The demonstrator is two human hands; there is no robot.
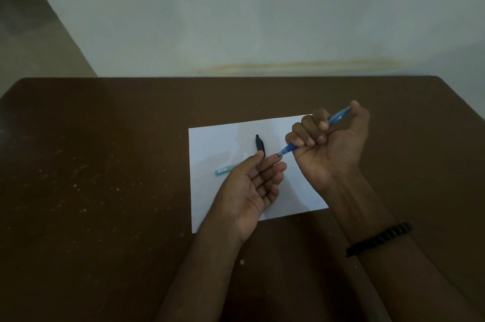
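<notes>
My right hand [330, 146] grips a blue pen [338, 117] in a fist, palm up, above a white sheet of paper [220, 143]. The pen's clear tip points left and down toward my left hand [252, 188]. That hand is held palm up over the sheet with its fingers straight, and its fingertips are at the pen's tip. A black pen cap [259, 144] lies on the paper just beyond my left fingertips. A teal tube-like item [226, 170] lies on the sheet, partly hidden under my left hand.
The paper lies on a dark brown table [105, 164] with pale specks on its left half. A pale wall [262, 20] stands right behind the table's far edge. A black bead bracelet [380, 239] is on my right wrist.
</notes>
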